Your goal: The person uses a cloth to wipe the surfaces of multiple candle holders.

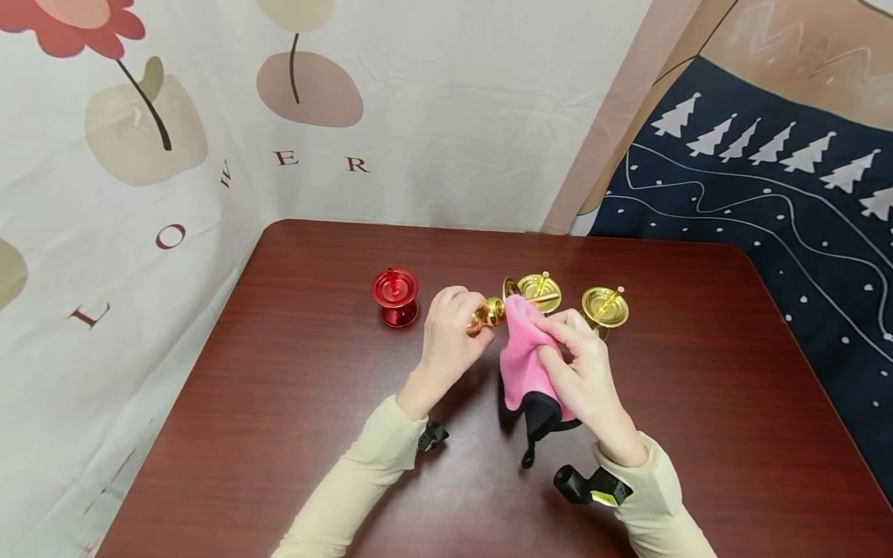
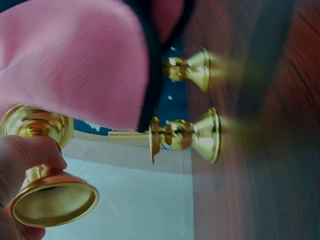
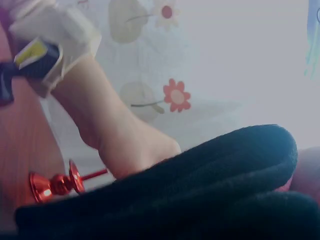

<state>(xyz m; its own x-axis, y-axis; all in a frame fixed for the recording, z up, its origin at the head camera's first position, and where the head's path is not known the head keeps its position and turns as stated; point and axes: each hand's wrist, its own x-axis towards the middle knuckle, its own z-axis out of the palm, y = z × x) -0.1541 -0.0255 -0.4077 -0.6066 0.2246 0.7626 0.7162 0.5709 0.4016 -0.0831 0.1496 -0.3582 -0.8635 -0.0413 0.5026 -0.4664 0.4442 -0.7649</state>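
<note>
On the dark red table [image 1: 293, 434], four small metal holders, each with a shallow round dish. Red holder [image 1: 395, 291] upright at left; its dish bears only a thin central pin. Two gold holders upright beyond the hands, the nearer-left one [image 1: 533, 288] just behind the cloth, the far-right one [image 1: 604, 309] beside it; each dish bears a pin as well.

Fourth, the gold holder in hand [image 1: 494, 311], off the table, tipped on its side. Left hand [image 1: 452, 324] grips it, thumb and fingers about stem and foot; left wrist view shows the foot's hollow underside. Right hand [image 1: 584, 373] pinches a pink cloth [image 1: 525, 353] with black edging, its upper end against this holder's dish.

Hard to make out: that dish, partly behind cloth. Right wrist view: black edging covers the lower part, held holder hidden, right hand blurred at the edge. Both sleeves [image 1: 349, 480] cut off below.
</note>
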